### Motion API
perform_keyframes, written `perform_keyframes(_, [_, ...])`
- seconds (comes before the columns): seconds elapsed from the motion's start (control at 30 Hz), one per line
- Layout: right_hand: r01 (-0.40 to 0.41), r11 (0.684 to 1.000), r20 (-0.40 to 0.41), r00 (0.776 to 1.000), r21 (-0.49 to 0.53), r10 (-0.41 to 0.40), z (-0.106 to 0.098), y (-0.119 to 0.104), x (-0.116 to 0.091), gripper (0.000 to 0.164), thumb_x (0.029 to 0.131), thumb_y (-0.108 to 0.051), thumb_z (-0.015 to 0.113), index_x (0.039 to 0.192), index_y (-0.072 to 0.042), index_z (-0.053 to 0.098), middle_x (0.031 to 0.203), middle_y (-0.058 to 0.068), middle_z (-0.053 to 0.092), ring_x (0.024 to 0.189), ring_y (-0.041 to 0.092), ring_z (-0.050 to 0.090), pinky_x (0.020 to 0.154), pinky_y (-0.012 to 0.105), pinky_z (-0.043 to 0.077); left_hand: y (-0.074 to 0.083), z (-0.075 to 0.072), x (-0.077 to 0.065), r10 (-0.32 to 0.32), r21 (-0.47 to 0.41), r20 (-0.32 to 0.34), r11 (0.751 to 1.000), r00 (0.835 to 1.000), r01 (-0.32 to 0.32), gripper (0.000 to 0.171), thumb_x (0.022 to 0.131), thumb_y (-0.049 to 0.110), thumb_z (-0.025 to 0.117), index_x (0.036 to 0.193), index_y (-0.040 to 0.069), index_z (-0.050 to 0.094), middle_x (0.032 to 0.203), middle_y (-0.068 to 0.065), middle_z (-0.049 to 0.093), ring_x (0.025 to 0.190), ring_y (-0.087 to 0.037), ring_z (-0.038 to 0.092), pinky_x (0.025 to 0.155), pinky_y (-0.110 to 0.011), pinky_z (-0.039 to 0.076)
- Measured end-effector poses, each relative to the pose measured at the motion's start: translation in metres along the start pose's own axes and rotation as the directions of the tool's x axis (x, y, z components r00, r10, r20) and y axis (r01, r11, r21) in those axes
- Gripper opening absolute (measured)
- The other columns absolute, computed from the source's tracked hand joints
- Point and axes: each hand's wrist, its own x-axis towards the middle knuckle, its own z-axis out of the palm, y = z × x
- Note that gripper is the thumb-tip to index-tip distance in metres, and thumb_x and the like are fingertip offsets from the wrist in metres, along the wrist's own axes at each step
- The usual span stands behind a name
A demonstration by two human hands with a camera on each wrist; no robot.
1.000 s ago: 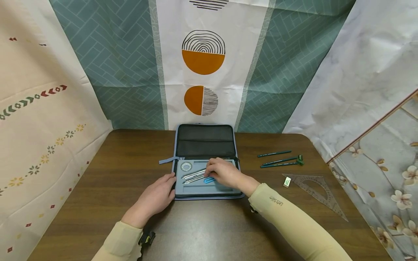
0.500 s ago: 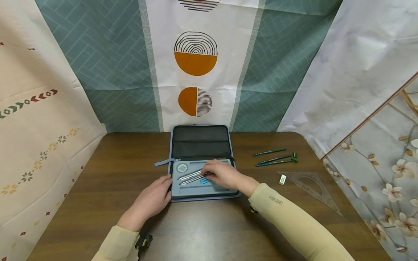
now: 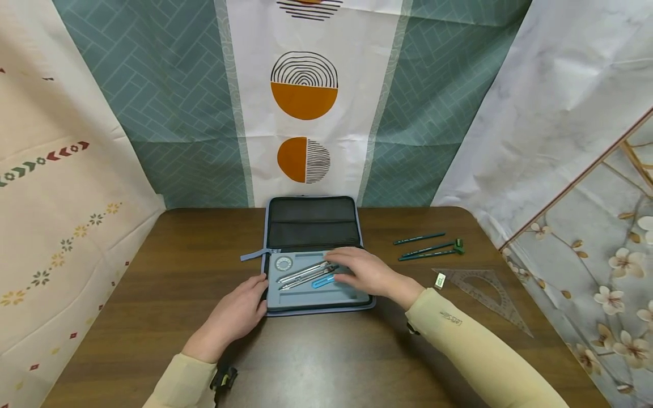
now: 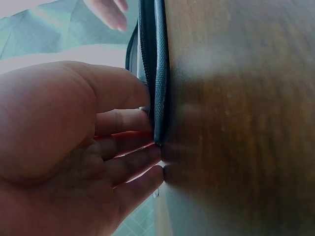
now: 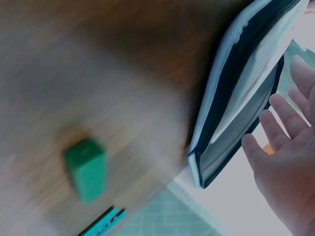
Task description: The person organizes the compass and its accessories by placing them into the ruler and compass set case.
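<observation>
A blue-edged zip case [image 3: 313,224] lies unfolded on the table, its dark pocketed lid toward the wall. In its grey-blue tray [image 3: 306,300], two silver drawing compasses [image 3: 304,273] lie slanted beside a small blue piece [image 3: 323,281]. A round pale dial [image 3: 283,263] sits in the tray's far left corner. My left hand [image 3: 240,310] rests against the case's left edge; in the left wrist view its fingertips touch the zipped rim [image 4: 160,73]. My right hand [image 3: 369,273] is over the tray's right side, fingers spread and holding nothing, close to the compasses' right ends.
To the right lie several dark green pencils [image 3: 419,238] with a green sharpener [image 3: 459,246] at their ends. A small eraser [image 3: 440,280] and a clear set square [image 3: 484,292] lie nearer. A patterned curtain [image 3: 306,141] hangs behind the table [image 3: 306,357].
My right hand has let go of the compasses, opened its fingers and drawn back to the right. The compasses lie in the tray. My left hand stays at the case's edge.
</observation>
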Motion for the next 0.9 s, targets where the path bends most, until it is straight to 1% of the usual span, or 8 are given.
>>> perform_keyframes(0.17, [-0.028,1.0,0.005,1.0,-0.011,0.028,-0.01,0.009,-0.015,0.061,0.106,-0.027,0.077,0.16,-0.005,0.057,0.164,0.013,0.056,0.155,0.035,0.047,0.13,0.056,0.033,-0.001,0.0,0.0,-0.001,-0.004,-0.003,1.0,1.0,0.001,0.045,0.105,0.008,0.07,0.145,-0.013,0.063,0.159,-0.029,0.055,0.147,-0.046,0.054,0.118,-0.059,0.047])
perform_keyframes(0.3, [-0.057,0.998,-0.009,0.998,-0.014,0.057,-0.017,0.018,-0.031,0.062,0.107,-0.027,0.076,0.161,-0.004,0.056,0.166,0.016,0.053,0.157,0.039,0.044,0.131,0.061,0.028,-0.001,0.001,0.0,-0.005,0.002,0.002,1.0,1.0,0.005,0.046,0.105,0.009,0.07,0.145,-0.013,0.063,0.159,-0.029,0.055,0.147,-0.047,0.054,0.118,-0.06,0.047])
perform_keyframes(0.53, [-0.164,0.986,-0.021,0.986,-0.02,0.163,-0.028,0.038,-0.061,0.064,0.106,-0.028,0.077,0.162,-0.005,0.055,0.168,0.018,0.05,0.158,0.04,0.042,0.131,0.064,0.026,-0.001,-0.001,0.002,-0.004,-0.008,0.006,1.0,1.0,0.004,0.046,0.106,0.009,0.069,0.146,-0.013,0.062,0.16,-0.029,0.054,0.147,-0.047,0.053,0.118,-0.06,0.047])
perform_keyframes(0.63, [-0.183,0.982,-0.029,0.983,-0.038,0.182,-0.033,0.043,-0.072,0.062,0.106,-0.029,0.077,0.16,-0.006,0.057,0.166,0.018,0.052,0.156,0.04,0.045,0.13,0.064,0.028,-0.001,-0.001,0.002,0.003,-0.004,0.002,1.0,1.0,-0.003,0.046,0.106,0.008,0.069,0.145,-0.013,0.062,0.159,-0.029,0.054,0.147,-0.047,0.054,0.118,-0.06,0.048])
perform_keyframes(0.8, [-0.147,0.986,-0.052,0.988,-0.074,0.144,-0.037,0.05,-0.089,0.053,0.106,-0.024,0.077,0.152,-0.002,0.064,0.156,0.02,0.061,0.148,0.045,0.053,0.124,0.067,0.037,-0.001,-0.001,0.002,0.01,-0.003,0.001,1.0,1.0,-0.01,0.045,0.105,0.008,0.069,0.145,-0.013,0.062,0.158,-0.029,0.055,0.146,-0.046,0.054,0.117,-0.059,0.049])
perform_keyframes(0.9, [-0.129,0.988,-0.043,0.991,-0.089,0.126,-0.037,0.053,-0.099,0.048,0.105,-0.019,0.077,0.148,0.0,0.067,0.151,0.019,0.065,0.142,0.045,0.058,0.12,0.069,0.041,-0.001,-0.001,0.001,0.013,-0.008,0.0,1.0,1.0,-0.013,0.045,0.105,0.008,0.069,0.145,-0.013,0.063,0.158,-0.029,0.055,0.146,-0.045,0.055,0.117,-0.059,0.049])
